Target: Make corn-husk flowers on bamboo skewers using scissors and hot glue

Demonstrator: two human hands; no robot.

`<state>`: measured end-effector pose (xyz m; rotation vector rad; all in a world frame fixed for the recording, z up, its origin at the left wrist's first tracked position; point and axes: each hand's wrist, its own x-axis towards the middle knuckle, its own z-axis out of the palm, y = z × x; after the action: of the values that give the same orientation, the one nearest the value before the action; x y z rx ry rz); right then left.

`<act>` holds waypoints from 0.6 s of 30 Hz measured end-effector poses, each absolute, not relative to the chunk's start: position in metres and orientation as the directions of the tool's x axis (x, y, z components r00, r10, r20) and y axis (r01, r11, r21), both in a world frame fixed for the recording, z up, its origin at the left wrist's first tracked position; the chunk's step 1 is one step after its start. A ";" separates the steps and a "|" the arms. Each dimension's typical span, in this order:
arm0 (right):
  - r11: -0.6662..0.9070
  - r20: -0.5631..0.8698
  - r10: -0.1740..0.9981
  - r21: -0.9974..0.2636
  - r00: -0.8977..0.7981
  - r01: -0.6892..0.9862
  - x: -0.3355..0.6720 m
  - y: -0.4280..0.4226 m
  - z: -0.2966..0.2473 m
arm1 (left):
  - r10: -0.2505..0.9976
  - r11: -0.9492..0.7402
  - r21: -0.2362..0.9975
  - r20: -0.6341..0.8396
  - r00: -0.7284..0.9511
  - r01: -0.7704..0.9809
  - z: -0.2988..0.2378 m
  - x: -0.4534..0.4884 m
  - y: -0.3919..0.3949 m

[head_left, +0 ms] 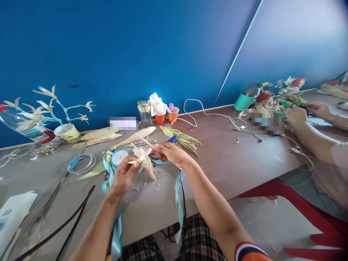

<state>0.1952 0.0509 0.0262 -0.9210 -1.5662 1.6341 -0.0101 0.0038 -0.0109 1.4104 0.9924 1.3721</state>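
My left hand point(127, 173) pinches a pale corn husk flower point(141, 155) by its base, its petals spread upward and to the right. A thin wooden stick point(145, 140) is gripped in my right hand point(170, 152), its free end pointing up and left above the petals. Just behind the hands lies a roll of light blue ribbon point(120, 156), with a loose strand running down past my left wrist. A blue glue gun point(173, 139) is partly hidden behind my right hand. Dried husks point(138, 137) lie farther back.
At the left, a yellow paper cup point(67, 132) holds finished husk flowers beside a tilted plastic bottle point(36, 130). Red cups point(160, 118) and a glass jar point(145, 115) stand by the wall. A white cable point(214, 115) crosses the table. Another person's hands point(297, 116) work at the right.
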 end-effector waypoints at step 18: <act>0.189 0.106 0.833 -0.977 -0.543 0.100 0.177 0.042 0.024 | 0.975 -0.167 0.972 0.188 0.119 -0.168 -0.008 0.000 0.000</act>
<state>0.1770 0.0417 0.0239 -0.8768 -1.8030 1.4070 -0.0002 -0.0004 -0.0079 1.2796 0.9039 1.3070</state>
